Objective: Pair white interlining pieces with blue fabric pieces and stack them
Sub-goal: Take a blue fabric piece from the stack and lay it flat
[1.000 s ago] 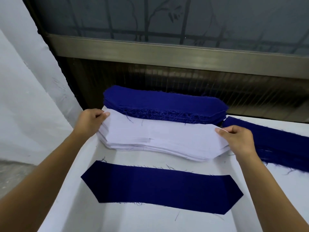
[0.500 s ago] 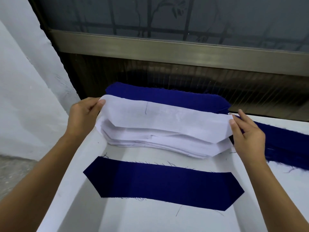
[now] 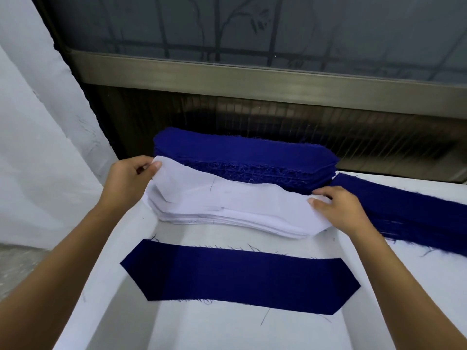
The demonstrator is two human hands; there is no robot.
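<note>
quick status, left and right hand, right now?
Left hand: pinches the left end of the top white interlining piece.
Right hand: pinches its right end.

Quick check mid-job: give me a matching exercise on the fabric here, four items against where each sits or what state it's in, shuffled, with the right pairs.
Things:
1. blue stack
2. white stack
3. single blue piece
4. top white piece

Places or states:
A. flat and alone, nearest the person
B. held at both ends, left end lifted
C. farthest back, by the window frame
D. between the blue stack and the single blue piece

Pairs: 1-C, 2-D, 3-A, 4-B. The left hand and right hand grip the top white piece's ends.
</note>
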